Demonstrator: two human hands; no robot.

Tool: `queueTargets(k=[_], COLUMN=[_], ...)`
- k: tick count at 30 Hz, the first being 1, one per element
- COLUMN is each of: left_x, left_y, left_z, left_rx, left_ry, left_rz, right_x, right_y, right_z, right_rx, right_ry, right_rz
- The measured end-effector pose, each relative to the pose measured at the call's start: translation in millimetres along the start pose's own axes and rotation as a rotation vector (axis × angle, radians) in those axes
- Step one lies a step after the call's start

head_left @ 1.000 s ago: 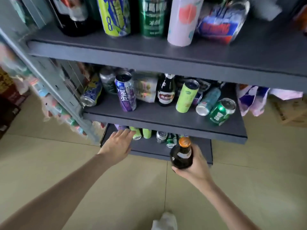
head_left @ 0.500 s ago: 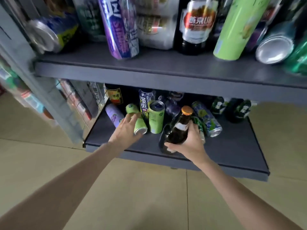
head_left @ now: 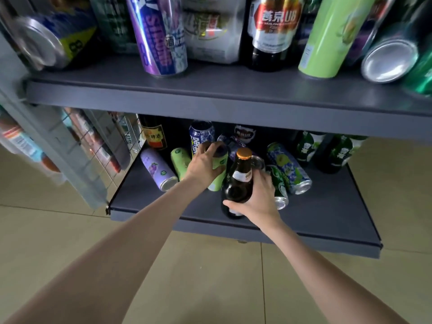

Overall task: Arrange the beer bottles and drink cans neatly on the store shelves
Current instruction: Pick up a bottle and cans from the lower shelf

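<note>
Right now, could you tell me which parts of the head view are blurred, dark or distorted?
In the head view, the upper shelf's cans, like the purple can, are smeared by motion blur; the back of the lower shelf lies in deep shadow; the wide lens bows the shelf edges; the left hand and right hand look fairly sharp.

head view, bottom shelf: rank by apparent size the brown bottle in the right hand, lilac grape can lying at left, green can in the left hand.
1. Brown glass bottle with gold cap, clearly largest, though nearest the camera.
2. Lilac grape can lying on its side.
3. Light green can under the left hand: the fingers cover much of it, so its order against the lilac can is unsure.
</note>
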State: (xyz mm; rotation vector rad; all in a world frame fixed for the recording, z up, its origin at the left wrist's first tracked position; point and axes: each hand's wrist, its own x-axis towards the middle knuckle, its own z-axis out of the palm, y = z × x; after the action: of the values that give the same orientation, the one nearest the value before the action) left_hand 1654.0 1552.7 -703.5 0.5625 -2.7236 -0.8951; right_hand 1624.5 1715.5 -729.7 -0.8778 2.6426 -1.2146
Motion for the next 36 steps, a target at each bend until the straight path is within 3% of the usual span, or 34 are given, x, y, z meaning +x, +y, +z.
queueTargets(k=[16, 21, 24, 26, 29, 33, 36], left_x=[-11.6, -12.0, -21.4, -38.9, -62.4, -65.4, -66.9], left_y=[-25.9, -24.2, -38.1, -57.4, -90.3, -110.4, -113.5], left_z=[-22.0, -23.7, -28.4, -32.5, -28.3, -16.2, -16.2], left_rx=[-0.176, -0.080, 0.139, 0.140, 0.167, 0.149, 0.139], left_ry=[-0.017, -0.046, 0.035, 0.119, 0.054, -0.001, 0.001], left_rz=[0.023, -0.010, -0.150, -0.289, -0.443, -0.490, -0.419], right_x=[30.6, 27.8, 27.1, 25.5, 19.1, 3.4, -1.2], right_y=[1.0, 0.4, 1.5, 2.9, 0.0, -24.0, -53.2], right_z=[8.2, 10.8, 12.8, 15.9, 19.4, 15.5, 27.9], right_rx=[0.016, -0.014, -0.060, -0.096, -0.063, 0.060, 0.090], right_ry=[0.062, 0.072, 0.108, 0.141, 0.231, 0.554, 0.428], right_rz=[-0.005, -0.017, -0.036, -0.042, -0.045, -0.247, -0.471])
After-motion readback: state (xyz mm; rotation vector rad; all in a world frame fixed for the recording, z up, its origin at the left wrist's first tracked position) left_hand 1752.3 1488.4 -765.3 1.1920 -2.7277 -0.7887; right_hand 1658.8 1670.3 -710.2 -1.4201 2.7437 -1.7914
